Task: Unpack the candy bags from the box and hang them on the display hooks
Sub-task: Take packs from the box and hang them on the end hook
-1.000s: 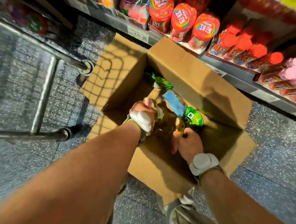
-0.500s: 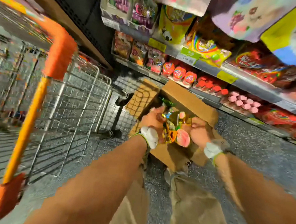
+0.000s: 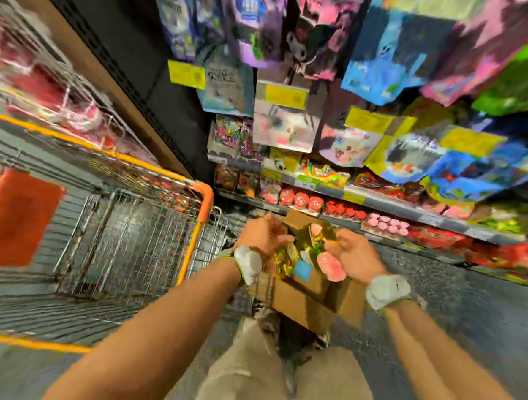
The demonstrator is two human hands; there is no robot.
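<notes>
A bundle of gold candy bags (image 3: 307, 252) is held above an open cardboard box (image 3: 307, 304) on the floor. The picture is blurred by motion, so the bags' long axis cannot be read with certainty; they appear to lie roughly level, spread from left to right between the hands, with a pink printed patch turned toward the camera.

The bundle is gripped at its left end by the left hand (image 3: 262, 235) and at its right end by the right hand (image 3: 355, 256), fingers curled on the wrappers. The hands are kept apart, with the bags between them. A white band is worn on each wrist.

A wire cart (image 3: 136, 241) with an orange rim is seen just left of the box. Shelves (image 3: 389, 207) of red and pink sweets are seen behind the box, and hung bags (image 3: 284, 130) with yellow price tags fill the display above. Beige trousers are seen at the lower edge.
</notes>
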